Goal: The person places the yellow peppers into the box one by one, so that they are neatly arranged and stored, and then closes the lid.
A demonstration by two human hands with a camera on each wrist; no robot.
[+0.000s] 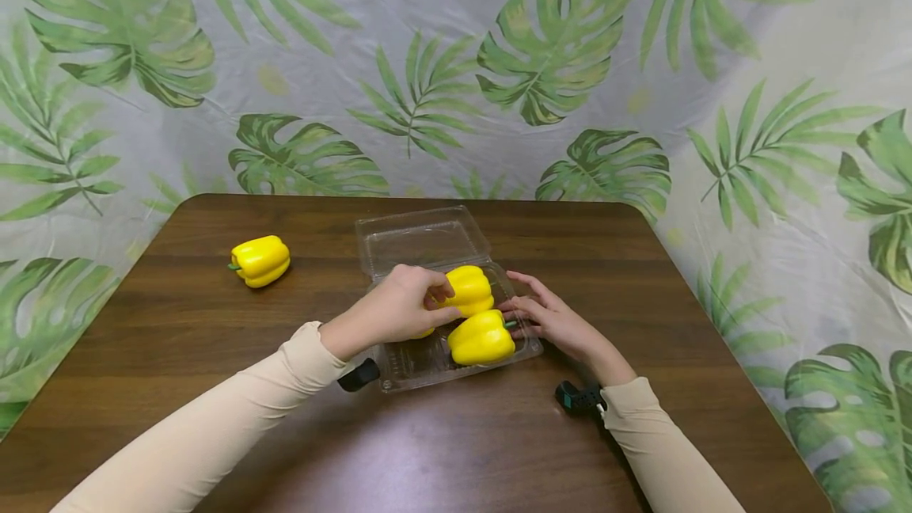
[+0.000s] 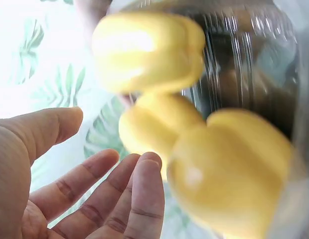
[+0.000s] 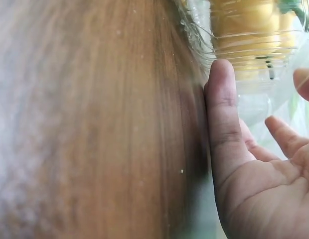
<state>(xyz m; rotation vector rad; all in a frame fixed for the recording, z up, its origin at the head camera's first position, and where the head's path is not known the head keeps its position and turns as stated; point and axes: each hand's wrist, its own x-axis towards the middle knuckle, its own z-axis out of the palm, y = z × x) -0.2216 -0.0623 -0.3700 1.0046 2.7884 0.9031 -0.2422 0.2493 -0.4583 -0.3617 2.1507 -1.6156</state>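
Note:
A clear plastic clamshell container (image 1: 413, 370) lies on the table with its lid (image 1: 423, 244) folded back. Inside are three yellow bell peppers: one at the back (image 1: 472, 290), one at the front right (image 1: 481, 339), and a third mostly hidden beneath my left hand, its edge (image 1: 424, 334) just showing. My left hand (image 1: 402, 303) hovers over the container, thumb and fingers apart and nothing between them in the left wrist view. Beside the container's right wall is my right hand (image 1: 559, 323), fingers extended; one fingertip (image 3: 222, 69) is at the plastic.
Another yellow bell pepper (image 1: 261, 261) lies on the brown wooden table (image 1: 321, 434), left of the container. Behind the table hangs a leaf-patterned cloth (image 1: 427, 38). Dark straps are at both wrists, including the right wrist strap (image 1: 579, 397).

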